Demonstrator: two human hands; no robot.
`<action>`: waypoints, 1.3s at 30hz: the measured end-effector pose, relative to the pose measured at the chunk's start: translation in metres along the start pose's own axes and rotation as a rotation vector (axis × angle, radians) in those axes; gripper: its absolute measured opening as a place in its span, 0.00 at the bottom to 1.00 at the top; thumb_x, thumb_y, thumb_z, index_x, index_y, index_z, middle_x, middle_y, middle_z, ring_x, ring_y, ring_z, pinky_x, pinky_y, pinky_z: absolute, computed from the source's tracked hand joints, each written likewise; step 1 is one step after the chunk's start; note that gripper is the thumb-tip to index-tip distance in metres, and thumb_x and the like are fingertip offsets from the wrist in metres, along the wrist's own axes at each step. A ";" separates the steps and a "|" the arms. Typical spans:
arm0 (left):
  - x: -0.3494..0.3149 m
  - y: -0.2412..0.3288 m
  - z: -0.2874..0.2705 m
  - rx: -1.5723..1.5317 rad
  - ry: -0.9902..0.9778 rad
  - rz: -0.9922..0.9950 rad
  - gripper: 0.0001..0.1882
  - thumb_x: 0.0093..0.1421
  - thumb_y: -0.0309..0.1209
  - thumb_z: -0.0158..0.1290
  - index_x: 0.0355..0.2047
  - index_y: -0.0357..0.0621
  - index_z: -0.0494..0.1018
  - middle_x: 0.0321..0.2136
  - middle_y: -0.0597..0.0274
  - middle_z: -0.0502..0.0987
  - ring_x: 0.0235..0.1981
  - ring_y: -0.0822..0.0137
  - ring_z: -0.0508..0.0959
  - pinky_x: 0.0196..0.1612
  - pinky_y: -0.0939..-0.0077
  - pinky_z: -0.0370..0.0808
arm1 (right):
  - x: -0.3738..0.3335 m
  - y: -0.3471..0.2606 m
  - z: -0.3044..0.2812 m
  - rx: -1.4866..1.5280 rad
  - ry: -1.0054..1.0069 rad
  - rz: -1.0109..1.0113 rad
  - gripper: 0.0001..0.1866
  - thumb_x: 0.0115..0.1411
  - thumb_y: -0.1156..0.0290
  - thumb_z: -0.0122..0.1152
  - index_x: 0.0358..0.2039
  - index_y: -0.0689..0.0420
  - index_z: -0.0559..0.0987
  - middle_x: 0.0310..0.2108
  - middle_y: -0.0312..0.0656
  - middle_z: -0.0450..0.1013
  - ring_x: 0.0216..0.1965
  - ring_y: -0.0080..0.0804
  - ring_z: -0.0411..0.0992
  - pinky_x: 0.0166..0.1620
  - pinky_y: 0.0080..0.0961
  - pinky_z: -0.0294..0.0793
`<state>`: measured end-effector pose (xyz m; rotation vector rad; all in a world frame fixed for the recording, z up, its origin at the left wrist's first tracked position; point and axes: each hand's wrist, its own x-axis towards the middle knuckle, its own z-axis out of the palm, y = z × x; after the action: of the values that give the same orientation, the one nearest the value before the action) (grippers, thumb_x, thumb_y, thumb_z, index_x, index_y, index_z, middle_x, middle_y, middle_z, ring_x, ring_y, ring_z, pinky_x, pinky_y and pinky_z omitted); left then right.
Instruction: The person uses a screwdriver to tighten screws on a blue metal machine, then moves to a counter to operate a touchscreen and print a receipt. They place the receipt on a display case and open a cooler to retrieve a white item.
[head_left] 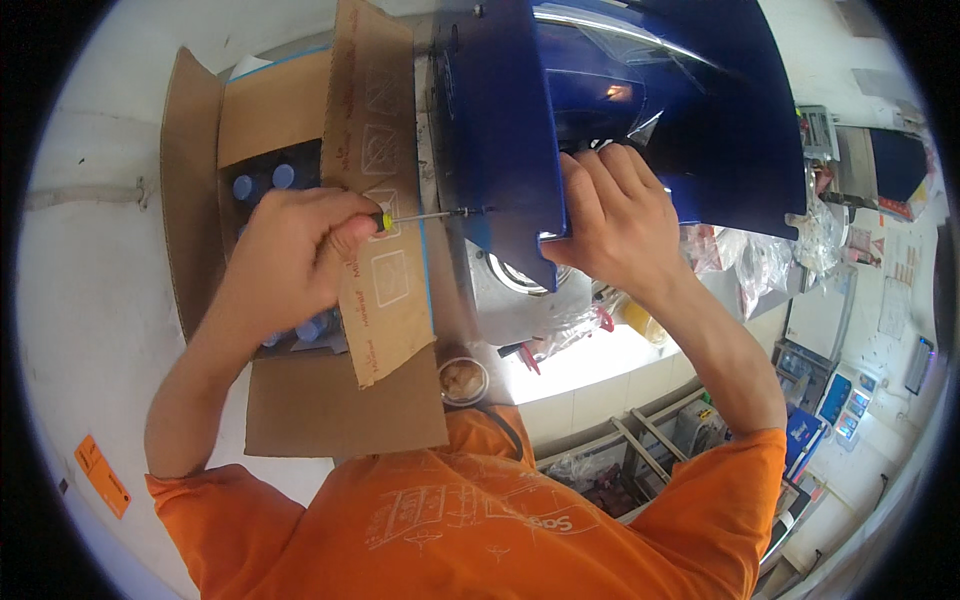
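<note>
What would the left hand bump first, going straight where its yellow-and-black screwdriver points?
Screwdriver first, the left hand would probably meet the shiny flat blue panel; whether the tip touches is unclear.

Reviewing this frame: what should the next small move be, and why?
Probably a slight turn of the screwdriver by the left hand: its shaft points at the blue panel, with the tip apparently on a small fastener, while the right hand has a grip on the panel's edge, which should help steady it.
</note>
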<state>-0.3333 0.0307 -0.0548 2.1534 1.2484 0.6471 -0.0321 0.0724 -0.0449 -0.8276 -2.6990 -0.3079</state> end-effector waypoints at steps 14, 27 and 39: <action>0.001 0.000 -0.009 -0.490 -0.183 -0.418 0.16 0.53 0.31 0.64 0.34 0.36 0.70 0.29 0.59 0.73 0.28 0.70 0.72 0.33 0.74 0.70 | 0.000 0.000 0.003 -0.017 0.027 0.003 0.32 0.53 0.41 0.58 0.35 0.63 0.74 0.28 0.41 0.71 0.30 0.35 0.69 0.34 0.27 0.71; 0.000 0.012 -0.005 -0.054 -0.095 -0.066 0.11 0.59 0.33 0.56 0.33 0.35 0.73 0.37 0.50 0.74 0.34 0.48 0.78 0.39 0.61 0.76 | 0.001 0.000 0.005 -0.010 0.056 -0.006 0.31 0.52 0.41 0.58 0.34 0.63 0.74 0.27 0.41 0.70 0.28 0.34 0.68 0.33 0.27 0.70; 0.003 0.003 -0.006 -0.019 -0.095 -0.023 0.14 0.58 0.35 0.58 0.34 0.34 0.72 0.37 0.52 0.71 0.37 0.50 0.76 0.40 0.67 0.74 | 0.001 0.000 0.004 -0.021 0.050 0.000 0.31 0.52 0.41 0.58 0.33 0.62 0.74 0.26 0.40 0.69 0.27 0.34 0.67 0.32 0.26 0.69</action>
<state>-0.3338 0.0334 -0.0484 2.1255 1.2098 0.5391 -0.0336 0.0745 -0.0485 -0.8148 -2.6539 -0.3524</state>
